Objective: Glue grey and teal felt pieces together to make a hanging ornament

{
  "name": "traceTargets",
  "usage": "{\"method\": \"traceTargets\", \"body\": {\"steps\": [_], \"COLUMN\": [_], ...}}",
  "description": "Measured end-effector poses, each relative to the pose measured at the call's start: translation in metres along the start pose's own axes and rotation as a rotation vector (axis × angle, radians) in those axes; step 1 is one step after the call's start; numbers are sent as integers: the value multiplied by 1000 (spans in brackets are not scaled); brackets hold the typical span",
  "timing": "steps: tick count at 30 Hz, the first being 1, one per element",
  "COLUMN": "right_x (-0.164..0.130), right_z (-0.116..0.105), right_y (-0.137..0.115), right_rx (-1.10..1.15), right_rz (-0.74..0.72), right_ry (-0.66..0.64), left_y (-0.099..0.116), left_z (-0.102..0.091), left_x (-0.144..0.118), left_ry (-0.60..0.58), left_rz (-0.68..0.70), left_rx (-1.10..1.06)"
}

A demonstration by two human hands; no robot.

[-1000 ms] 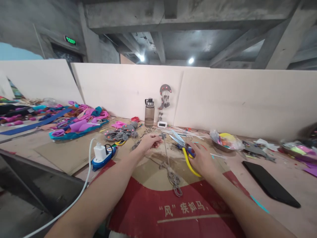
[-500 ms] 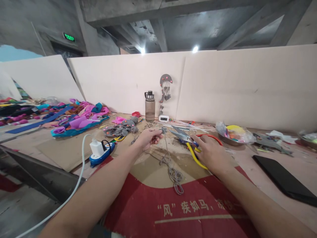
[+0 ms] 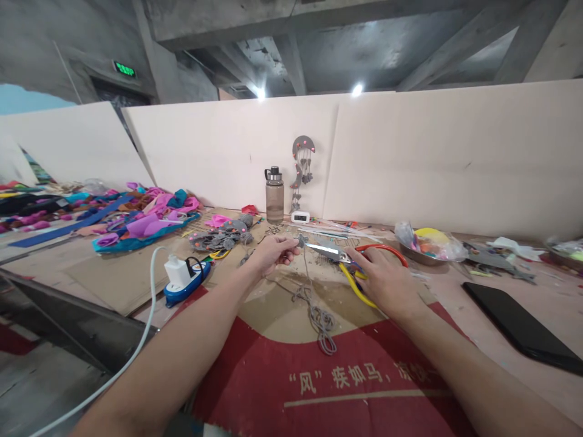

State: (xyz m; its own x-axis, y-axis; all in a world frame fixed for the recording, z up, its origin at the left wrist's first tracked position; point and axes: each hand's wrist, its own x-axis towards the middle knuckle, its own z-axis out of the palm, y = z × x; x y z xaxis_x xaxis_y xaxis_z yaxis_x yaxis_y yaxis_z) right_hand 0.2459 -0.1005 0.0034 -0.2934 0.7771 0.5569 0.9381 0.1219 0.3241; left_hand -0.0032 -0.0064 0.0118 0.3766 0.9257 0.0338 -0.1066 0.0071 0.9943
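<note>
My left hand [image 3: 276,255] pinches a small grey felt piece [image 3: 302,241] between thumb and fingertips. From that piece a grey cord [image 3: 308,270] hangs down and ends in a loose tangle [image 3: 322,325] on the cardboard. My right hand [image 3: 382,276] is wrapped round a pair of scissors [image 3: 328,250], one handle red and the other yellow. The blades look closed together, their tips right beside the felt piece. Whether the tips touch it or the cord, I cannot tell.
Red and brown cardboard [image 3: 291,358] lies beneath my hands. Behind stand a water bottle [image 3: 274,200] and a small white clock [image 3: 300,216]. To the left is a blue power strip [image 3: 187,291]; to the right, a black phone [image 3: 519,325] and a metal bowl [image 3: 426,258].
The scissor blades have gone from parted to closed, and their tips have come nearer the felt piece. My left hand keeps its pinch in much the same spot.
</note>
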Motion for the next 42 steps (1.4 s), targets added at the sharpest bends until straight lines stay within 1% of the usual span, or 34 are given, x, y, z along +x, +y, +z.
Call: {"method": "traceTargets", "body": {"steps": [4,16,22,27,29,35,42], "right_x": [-1,-1,-2,-2,-2,-3,-2], "right_z": [2,1,2,4,5,4,4], "right_y": [1,-1,1,2,2,1,2], "right_rx": [9,-19,-1,8,-1,-35,5], "right_rz": [4,-16,-37,-55,-65,-76,-82], "right_ry": [6,23,53,46,45,34,9], "left_y": [1,-1,-1,-2,-2,-2,-3], "left_z": [-1,0,2,0,0,1,-2], "left_x": [-1,-3,-3,0,0,-2,1], "left_ry": [0,-104,-107,-120,-106,-38,-38], "left_rz": [23,44,17,8,16,105,164], "left_rx": [20,16,-36,-53,-47,65,202]}}
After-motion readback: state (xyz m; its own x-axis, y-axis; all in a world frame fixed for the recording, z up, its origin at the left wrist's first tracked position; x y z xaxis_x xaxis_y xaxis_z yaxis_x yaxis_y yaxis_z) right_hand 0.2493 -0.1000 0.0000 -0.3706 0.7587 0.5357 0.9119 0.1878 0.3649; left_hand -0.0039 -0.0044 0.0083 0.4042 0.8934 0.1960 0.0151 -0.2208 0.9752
